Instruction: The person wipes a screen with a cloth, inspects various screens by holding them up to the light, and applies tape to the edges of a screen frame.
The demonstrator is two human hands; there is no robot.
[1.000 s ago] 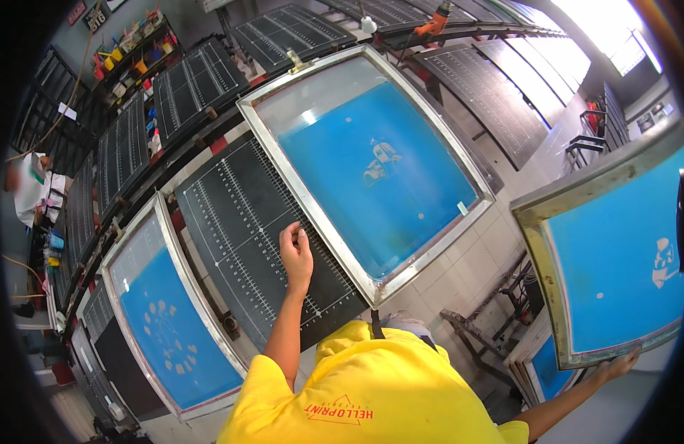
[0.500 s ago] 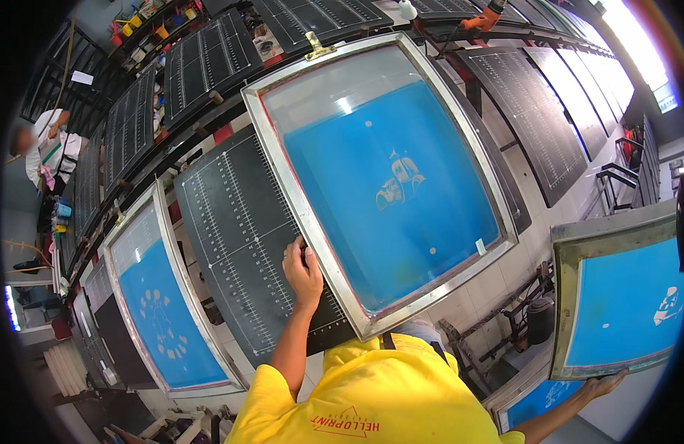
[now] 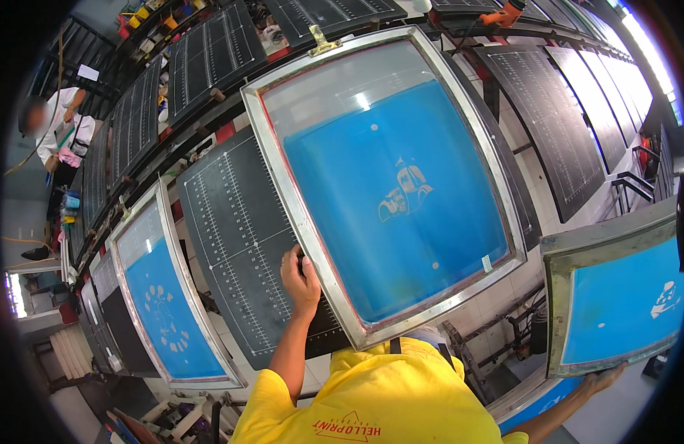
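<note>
A large screen printing frame (image 3: 328,275) with a metal rim and blue mesh lies tilted in front of me, above a black gridded board (image 3: 234,248). My left hand (image 3: 301,283) is closed on its left rim, the fingers partly hidden behind the edge. Away to the right, my right hand (image 3: 602,379) grips the bottom edge of a second screen printing frame (image 3: 558,311), which stands steeply with its blue mesh toward me. Part of that frame is cut off by the dark rim of the view.
Another blue screen (image 3: 164,311) leans at the left. Below the right-hand frame, a further screen (image 3: 530,407) shows partly. Rows of black boards (image 3: 216,63) run along the far side. An orange tool (image 3: 502,15) lies at the back. A person in white (image 3: 64,126) stands far left.
The right-hand frame has shifted slightly left, my right hand with it. My left hand keeps its place on the large frame. The view has moved a little. The person at far left has moved an arm.
</note>
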